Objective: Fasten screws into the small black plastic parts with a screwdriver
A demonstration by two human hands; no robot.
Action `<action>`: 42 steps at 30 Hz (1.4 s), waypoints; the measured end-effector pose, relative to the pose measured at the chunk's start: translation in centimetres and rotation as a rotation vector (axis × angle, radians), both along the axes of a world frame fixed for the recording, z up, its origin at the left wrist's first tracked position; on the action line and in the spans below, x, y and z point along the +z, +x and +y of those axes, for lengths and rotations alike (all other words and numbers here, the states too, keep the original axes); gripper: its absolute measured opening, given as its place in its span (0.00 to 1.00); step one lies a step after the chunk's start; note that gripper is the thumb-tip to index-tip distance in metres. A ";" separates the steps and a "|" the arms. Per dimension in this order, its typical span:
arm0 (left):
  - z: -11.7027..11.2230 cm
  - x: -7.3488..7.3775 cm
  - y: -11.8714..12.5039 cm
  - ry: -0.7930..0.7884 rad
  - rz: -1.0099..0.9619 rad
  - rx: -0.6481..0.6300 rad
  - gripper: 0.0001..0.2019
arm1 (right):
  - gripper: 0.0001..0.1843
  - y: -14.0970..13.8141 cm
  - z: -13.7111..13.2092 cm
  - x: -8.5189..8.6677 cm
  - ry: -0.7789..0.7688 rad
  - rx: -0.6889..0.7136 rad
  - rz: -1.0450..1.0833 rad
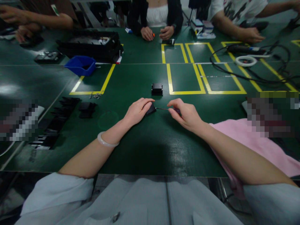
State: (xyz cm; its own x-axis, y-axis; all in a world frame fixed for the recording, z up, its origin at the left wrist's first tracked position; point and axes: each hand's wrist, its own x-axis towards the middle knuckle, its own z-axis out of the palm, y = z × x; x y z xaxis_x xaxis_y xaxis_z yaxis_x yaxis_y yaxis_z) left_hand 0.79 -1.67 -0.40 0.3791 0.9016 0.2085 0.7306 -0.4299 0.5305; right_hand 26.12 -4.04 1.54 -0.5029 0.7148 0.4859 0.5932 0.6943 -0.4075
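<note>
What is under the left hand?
A small black part, on the green table. Only one corner shows, where the thin tool in the right hand touches it; the left hand covers the rest.

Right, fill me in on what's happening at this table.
The person wearing the camera presses the left hand over a small black part on the green table. The right hand pinches a thin screwdriver, its tip meeting that part. A black block sits just beyond, apart from both hands. More loose black pieces lie to the left, near a blue bin. Across the table, another person's hands rest on small items.
</note>
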 end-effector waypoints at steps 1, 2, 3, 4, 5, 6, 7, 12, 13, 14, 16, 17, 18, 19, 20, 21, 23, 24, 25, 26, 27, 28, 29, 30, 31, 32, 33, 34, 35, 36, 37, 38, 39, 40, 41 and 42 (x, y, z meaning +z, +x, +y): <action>0.0 0.0 0.0 -0.001 0.001 0.001 0.22 | 0.11 0.0 0.0 0.0 -0.012 -0.004 -0.007; 0.0 0.0 0.0 -0.002 0.002 0.003 0.22 | 0.11 0.0 0.0 0.1 -0.016 -0.007 -0.009; 0.0 0.0 0.0 -0.004 0.003 0.004 0.22 | 0.11 0.0 0.0 0.1 -0.012 -0.007 -0.008; 0.0 0.0 0.0 -0.005 0.002 0.005 0.22 | 0.11 0.0 0.0 0.1 -0.002 -0.006 -0.005; 0.1 0.0 0.0 -0.006 0.001 0.005 0.22 | 0.11 -0.1 -0.1 0.1 0.013 -0.004 -0.001; 0.1 0.0 0.0 -0.007 -0.002 0.004 0.22 | 0.11 -0.1 -0.1 0.1 0.027 0.000 0.001; 0.1 0.0 0.0 -0.006 -0.004 0.003 0.22 | 0.11 -0.1 -0.1 0.1 0.037 0.002 0.002; 0.1 -0.1 -0.1 0.000 -0.009 -0.003 0.22 | 0.11 0.0 0.0 0.0 0.040 0.002 -0.008; 0.1 -0.1 -0.1 0.001 -0.009 -0.003 0.22 | 0.12 0.0 0.0 0.0 0.039 0.003 -0.008; 0.1 -0.1 -0.1 0.003 -0.009 -0.003 0.22 | 0.11 0.0 0.0 0.0 0.041 0.004 -0.005; 0.1 -0.1 0.0 0.005 -0.008 -0.002 0.22 | 0.10 -0.1 0.0 0.0 0.050 0.006 0.009; 0.2 -0.1 0.0 0.005 -0.009 -0.002 0.22 | 0.10 -0.1 0.0 0.0 0.058 0.008 0.017; 0.2 -0.1 0.0 0.005 -0.009 -0.003 0.22 | 0.10 -0.1 -0.1 0.0 0.065 0.011 0.022; 0.2 -0.1 0.0 0.005 -0.011 -0.004 0.22 | 0.10 -0.1 -0.1 0.0 0.068 0.014 0.025; 0.1 -0.1 0.0 0.006 -0.012 -0.006 0.22 | 0.10 -0.1 -0.1 0.0 0.067 0.015 0.024; 0.1 -0.1 0.0 0.007 -0.014 -0.008 0.22 | 0.11 0.0 -0.1 0.1 0.061 0.013 0.021; 0.1 -0.1 0.0 0.008 -0.014 -0.013 0.22 | 0.12 0.0 0.0 0.1 0.036 0.006 0.004; 0.2 -0.1 0.0 0.009 -0.012 -0.013 0.22 | 0.12 0.0 0.0 0.1 0.022 0.001 -0.005; 0.2 -0.1 0.0 0.008 -0.009 -0.013 0.22 | 0.13 0.0 0.0 0.2 0.011 -0.004 -0.011; 0.2 -0.1 0.0 0.007 -0.006 -0.012 0.22 | 0.13 0.0 0.0 0.2 0.006 -0.009 -0.013; 0.2 -0.1 -0.1 0.005 -0.004 -0.010 0.22 | 0.12 0.0 0.0 0.2 0.006 -0.010 -0.008; 0.2 -0.2 -0.1 0.004 -0.003 -0.008 0.22 | 0.12 0.0 0.0 0.1 0.013 -0.007 0.003; 0.2 -0.2 -0.1 0.003 -0.003 -0.007 0.22 | 0.11 -0.1 -0.1 0.1 0.023 -0.001 0.016; 0.2 -0.2 -0.1 0.004 -0.004 -0.008 0.22 | 0.11 -0.1 -0.1 0.1 0.032 0.006 0.029; 0.2 -0.2 -0.1 0.005 -0.004 -0.009 0.22 | 0.11 -0.1 -0.1 0.1 0.038 0.011 0.038; 0.2 -0.2 0.0 0.005 -0.005 -0.008 0.22 | 0.10 -0.1 -0.1 0.1 0.040 0.012 0.042; 0.2 -0.1 0.0 0.005 -0.005 -0.008 0.22 | 0.10 -0.1 -0.1 0.1 0.038 0.008 0.038; 0.2 -0.1 0.0 0.004 -0.004 -0.007 0.22 | 0.10 0.0 0.0 0.1 0.030 0.001 0.027; 0.1 -0.1 0.0 0.002 -0.003 -0.007 0.22 | 0.11 0.0 0.0 0.1 0.019 -0.004 0.012; 0.1 -0.1 0.0 0.000 -0.001 -0.006 0.22 | 0.11 0.1 0.1 0.1 0.007 -0.007 -0.002; 0.1 -0.1 0.0 0.000 0.001 -0.008 0.22 | 0.12 0.1 0.1 0.1 -0.003 -0.007 -0.014; 0.1 -0.1 -0.1 0.000 0.002 -0.009 0.22 | 0.12 0.1 0.1 0.1 -0.008 -0.008 -0.020; 0.1 -0.1 -0.1 0.001 0.003 -0.010 0.22 | 0.12 0.1 0.1 0.1 -0.007 -0.009 -0.021; 0.1 -0.1 -0.1 0.002 0.003 -0.011 0.22 | 0.12 0.1 0.0 0.1 0.000 -0.010 -0.015; 0.1 -0.1 -0.1 0.003 0.003 -0.014 0.22 | 0.11 0.0 0.0 0.1 0.011 -0.011 -0.004; 0.1 -0.1 -0.1 0.004 0.002 -0.016 0.22 | 0.11 0.0 -0.1 0.1 0.021 -0.012 0.009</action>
State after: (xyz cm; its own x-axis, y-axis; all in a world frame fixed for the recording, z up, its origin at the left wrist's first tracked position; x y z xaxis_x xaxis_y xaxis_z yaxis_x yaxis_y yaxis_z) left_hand 0.65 -1.53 -0.55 0.3935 0.8946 0.2118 0.7248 -0.4436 0.5271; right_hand 26.10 -4.10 1.63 -0.4902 0.7105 0.5050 0.5979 0.6956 -0.3984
